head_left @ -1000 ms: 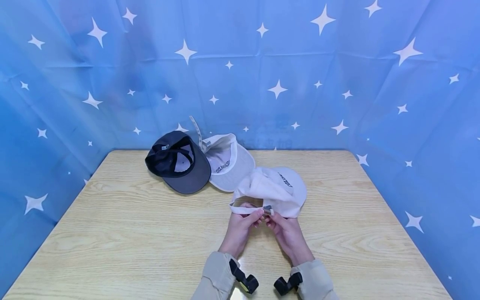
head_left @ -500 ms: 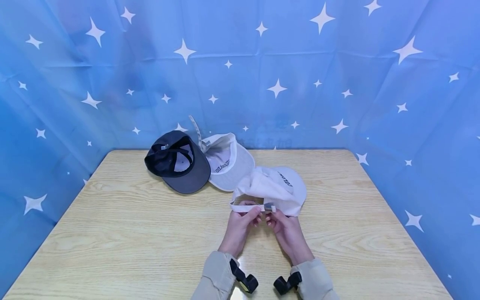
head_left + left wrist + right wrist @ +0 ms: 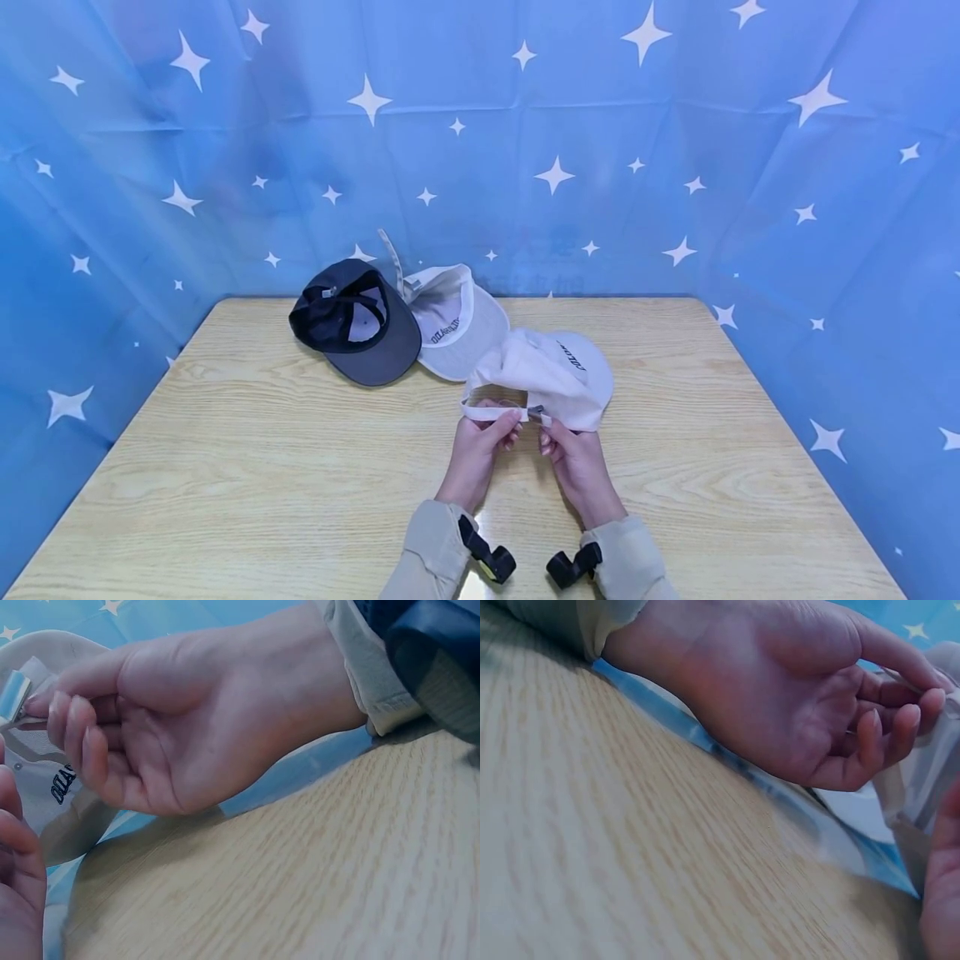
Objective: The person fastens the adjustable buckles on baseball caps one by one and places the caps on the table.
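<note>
A white cap (image 3: 536, 367) with dark lettering lies on its side, its brim to the right and its rear opening toward the hands. My left hand (image 3: 476, 450) pinches the white back strap (image 3: 491, 412) between thumb and fingers. On the other side of the metal buckle (image 3: 536, 412), my right hand (image 3: 581, 467) pinches the short strap end. In the left wrist view the buckle (image 3: 13, 696) sits right at the right hand's thumb tip. The right wrist view shows the left hand's palm (image 3: 780, 712), with its thumb and index finger together at the cap's edge.
Behind the held cap, a second white cap (image 3: 480, 329) lies with its inside showing and its loose strap (image 3: 392, 254) sticking up. A dark cap (image 3: 386, 354) overlaps it on the left. All are on a wooden table (image 3: 262, 467) before a blue star-patterned curtain (image 3: 480, 150).
The buckle, seen flat half a second ago, is now tilted more edge-on. My right hand has shifted slightly right, widening the gap between the hands. The other caps stay put.
</note>
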### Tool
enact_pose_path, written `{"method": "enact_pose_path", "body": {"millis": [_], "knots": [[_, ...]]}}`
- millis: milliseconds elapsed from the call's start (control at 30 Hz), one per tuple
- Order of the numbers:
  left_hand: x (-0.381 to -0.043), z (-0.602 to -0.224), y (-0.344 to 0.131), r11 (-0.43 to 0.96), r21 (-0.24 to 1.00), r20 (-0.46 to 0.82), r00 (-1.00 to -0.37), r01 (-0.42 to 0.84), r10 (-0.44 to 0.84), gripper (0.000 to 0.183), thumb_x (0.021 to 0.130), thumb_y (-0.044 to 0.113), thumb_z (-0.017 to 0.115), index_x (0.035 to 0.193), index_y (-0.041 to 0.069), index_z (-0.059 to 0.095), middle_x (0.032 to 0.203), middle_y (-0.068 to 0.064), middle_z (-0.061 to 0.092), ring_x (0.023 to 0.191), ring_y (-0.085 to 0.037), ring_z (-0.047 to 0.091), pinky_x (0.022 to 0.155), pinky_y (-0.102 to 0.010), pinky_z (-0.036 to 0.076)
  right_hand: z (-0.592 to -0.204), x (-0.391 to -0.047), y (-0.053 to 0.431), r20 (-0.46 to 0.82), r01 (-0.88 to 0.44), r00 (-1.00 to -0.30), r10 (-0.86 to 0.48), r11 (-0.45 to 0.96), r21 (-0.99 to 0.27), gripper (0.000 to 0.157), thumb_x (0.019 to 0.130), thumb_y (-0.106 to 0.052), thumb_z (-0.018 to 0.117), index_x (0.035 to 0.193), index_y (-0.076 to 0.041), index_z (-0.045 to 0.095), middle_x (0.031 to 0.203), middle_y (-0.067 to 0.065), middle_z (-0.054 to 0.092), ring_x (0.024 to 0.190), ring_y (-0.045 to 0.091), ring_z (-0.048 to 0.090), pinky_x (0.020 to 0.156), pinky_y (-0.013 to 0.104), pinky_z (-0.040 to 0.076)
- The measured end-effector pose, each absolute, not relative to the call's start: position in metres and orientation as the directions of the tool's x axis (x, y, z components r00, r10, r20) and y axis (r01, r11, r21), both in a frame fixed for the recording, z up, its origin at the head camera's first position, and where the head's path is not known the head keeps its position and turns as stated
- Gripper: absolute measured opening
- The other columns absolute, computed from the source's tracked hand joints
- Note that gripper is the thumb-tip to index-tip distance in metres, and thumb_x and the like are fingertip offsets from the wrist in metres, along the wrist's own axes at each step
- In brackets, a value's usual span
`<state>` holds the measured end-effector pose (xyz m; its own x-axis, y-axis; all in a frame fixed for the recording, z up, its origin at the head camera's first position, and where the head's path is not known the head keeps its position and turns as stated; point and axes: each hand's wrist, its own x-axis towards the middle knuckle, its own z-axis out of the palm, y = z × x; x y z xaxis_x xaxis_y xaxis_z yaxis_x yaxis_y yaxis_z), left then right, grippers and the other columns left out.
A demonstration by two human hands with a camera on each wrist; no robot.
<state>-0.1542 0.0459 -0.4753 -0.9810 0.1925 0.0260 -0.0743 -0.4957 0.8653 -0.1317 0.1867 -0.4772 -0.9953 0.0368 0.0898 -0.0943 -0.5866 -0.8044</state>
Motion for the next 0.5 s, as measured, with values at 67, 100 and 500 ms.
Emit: {"method": "enact_pose_path", "body": {"millis": [67,100,500], "knots": [[-0.1538,-0.4749,0.0458,-0.491,0.868,0.027,-0.981,-0.072,0.192,0.023,0.078,0.017,0.069,0.082,0.006,0.05,0.071,-0.004,0.06,0.06,-0.01,0.054,0.053,-0.02,0.042,-0.4777,-0.1318,0.1872,0.122,-0.107,-0.992,0.015,-0.599,-0.794,0.014,0.085,-0.001,0.055,0.097,-0.007,0.051,0.076,0.002,0.062,0.062,0.008,0.059,0.054,0.017,0.048],[-0.1535,-0.4749,0.0456,-0.491,0.868,0.027,-0.981,-0.072,0.192,0.023,0.078,0.016,0.069,0.081,0.006,0.049,0.071,-0.004,0.06,0.06,-0.01,0.053,0.054,-0.021,0.042,-0.478,-0.1318,0.1877,0.142,-0.113,-0.99,0.001,-0.609,-0.785,0.012,0.086,-0.001,0.053,0.097,-0.005,0.052,0.076,0.003,0.063,0.064,0.01,0.061,0.055,0.017,0.049],[-0.1535,-0.4742,0.0465,-0.457,0.887,0.024,-0.984,-0.061,0.178,0.021,0.079,0.018,0.068,0.084,0.005,0.052,0.071,-0.004,0.06,0.06,-0.01,0.053,0.053,-0.02,0.042,-0.4771,-0.1329,0.1844,0.135,-0.12,-0.991,0.017,-0.57,-0.813,0.014,0.086,0.003,0.052,0.099,-0.003,0.052,0.084,0.006,0.062,0.068,0.013,0.062,0.06,0.018,0.05]]}}
